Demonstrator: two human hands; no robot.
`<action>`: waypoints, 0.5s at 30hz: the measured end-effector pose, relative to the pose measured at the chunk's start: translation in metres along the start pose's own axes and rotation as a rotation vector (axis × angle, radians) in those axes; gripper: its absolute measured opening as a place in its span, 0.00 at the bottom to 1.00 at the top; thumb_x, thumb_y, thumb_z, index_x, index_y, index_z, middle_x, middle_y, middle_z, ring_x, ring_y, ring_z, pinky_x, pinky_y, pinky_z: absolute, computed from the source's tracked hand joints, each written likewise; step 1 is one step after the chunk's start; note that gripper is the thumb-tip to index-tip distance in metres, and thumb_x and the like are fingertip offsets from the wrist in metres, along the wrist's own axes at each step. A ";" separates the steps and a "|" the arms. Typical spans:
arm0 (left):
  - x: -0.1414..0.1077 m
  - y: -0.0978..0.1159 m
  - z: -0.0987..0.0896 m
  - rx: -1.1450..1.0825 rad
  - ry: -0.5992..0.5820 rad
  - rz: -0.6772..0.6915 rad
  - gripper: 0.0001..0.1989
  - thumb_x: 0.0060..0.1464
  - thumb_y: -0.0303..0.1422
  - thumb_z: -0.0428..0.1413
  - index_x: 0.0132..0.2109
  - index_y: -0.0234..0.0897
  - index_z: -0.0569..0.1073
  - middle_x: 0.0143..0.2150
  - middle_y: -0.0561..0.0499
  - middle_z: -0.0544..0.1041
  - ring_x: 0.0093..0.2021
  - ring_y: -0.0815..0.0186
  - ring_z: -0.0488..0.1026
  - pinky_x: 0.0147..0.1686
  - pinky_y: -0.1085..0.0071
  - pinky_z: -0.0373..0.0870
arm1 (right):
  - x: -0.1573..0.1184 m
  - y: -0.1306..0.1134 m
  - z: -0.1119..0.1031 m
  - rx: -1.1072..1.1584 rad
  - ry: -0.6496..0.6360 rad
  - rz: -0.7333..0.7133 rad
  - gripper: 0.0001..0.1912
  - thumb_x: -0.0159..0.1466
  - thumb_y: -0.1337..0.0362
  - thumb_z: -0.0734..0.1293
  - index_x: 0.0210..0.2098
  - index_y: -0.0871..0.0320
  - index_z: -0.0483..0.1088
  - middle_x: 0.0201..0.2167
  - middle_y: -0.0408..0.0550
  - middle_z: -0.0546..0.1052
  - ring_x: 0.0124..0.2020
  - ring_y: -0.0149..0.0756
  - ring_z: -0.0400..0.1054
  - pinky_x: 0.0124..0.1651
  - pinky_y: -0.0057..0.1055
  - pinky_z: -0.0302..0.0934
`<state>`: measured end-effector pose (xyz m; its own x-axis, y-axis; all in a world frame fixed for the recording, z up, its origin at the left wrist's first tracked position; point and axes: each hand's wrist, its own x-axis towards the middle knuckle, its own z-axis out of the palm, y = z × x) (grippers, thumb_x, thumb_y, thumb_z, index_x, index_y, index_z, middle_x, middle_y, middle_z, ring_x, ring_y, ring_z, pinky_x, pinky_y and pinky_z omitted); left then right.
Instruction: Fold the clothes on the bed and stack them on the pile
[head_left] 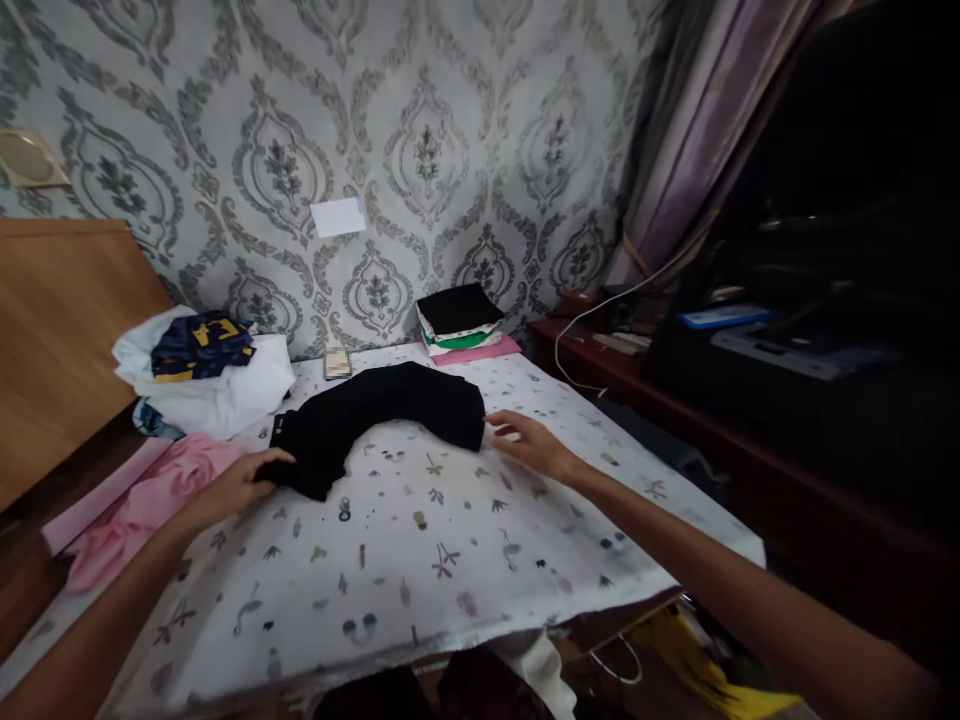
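A pair of black pants (382, 400) lies folded lengthwise in a curve on the patterned white cloth (405, 570). Small white marks show on the end to the left. My left hand (240, 485) is at that end, its fingers and thumb closed on the edge of the fabric. At the opposite end, my right hand (529, 445) has its fingers loosely bent and apart, the fingertips at the hem. Whether they touch the hem is hard to see.
Folded clothes (461, 320) are stacked by the wall, black on top. A heap of white and navy clothes (217, 385) and a pink garment (176, 480) lie left, near a wooden panel (67, 330). A small card-like item (337, 362) is behind the pants. A white cable (592, 310) hangs right.
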<state>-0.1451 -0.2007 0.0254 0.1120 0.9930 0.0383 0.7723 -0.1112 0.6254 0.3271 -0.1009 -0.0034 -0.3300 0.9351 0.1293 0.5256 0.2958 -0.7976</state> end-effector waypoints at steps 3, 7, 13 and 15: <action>-0.009 -0.001 0.008 0.109 -0.027 0.018 0.22 0.44 0.40 0.55 0.47 0.39 0.77 0.48 0.46 0.81 0.49 0.52 0.77 0.51 0.60 0.72 | 0.027 -0.014 0.025 -0.495 -0.047 -0.074 0.29 0.60 0.63 0.69 0.61 0.56 0.67 0.61 0.57 0.70 0.58 0.49 0.67 0.56 0.41 0.65; -0.015 0.007 -0.010 0.068 0.050 -0.001 0.16 0.46 0.41 0.54 0.41 0.39 0.76 0.40 0.49 0.81 0.44 0.54 0.77 0.44 0.64 0.74 | 0.047 -0.032 0.041 -0.763 -0.091 -0.069 0.17 0.65 0.71 0.60 0.50 0.59 0.74 0.52 0.57 0.76 0.56 0.48 0.68 0.51 0.37 0.65; -0.013 0.043 -0.077 -0.363 0.482 -0.196 0.23 0.38 0.40 0.61 0.44 0.36 0.72 0.30 0.56 0.75 0.27 0.67 0.72 0.22 0.74 0.70 | 0.057 -0.047 -0.021 -0.571 0.266 -0.082 0.15 0.62 0.73 0.61 0.44 0.55 0.74 0.41 0.51 0.81 0.41 0.45 0.75 0.41 0.35 0.66; -0.010 0.068 -0.107 -0.414 0.669 -0.082 0.26 0.36 0.40 0.63 0.46 0.36 0.72 0.34 0.55 0.77 0.31 0.65 0.76 0.28 0.68 0.77 | 0.057 -0.068 -0.061 -0.360 0.421 -0.187 0.11 0.61 0.71 0.64 0.41 0.55 0.74 0.30 0.45 0.78 0.29 0.38 0.73 0.33 0.32 0.65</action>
<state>-0.1607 -0.2133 0.1504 -0.4367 0.8252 0.3581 0.4520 -0.1429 0.8805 0.3196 -0.0556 0.0943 -0.1416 0.8359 0.5303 0.7459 0.4423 -0.4980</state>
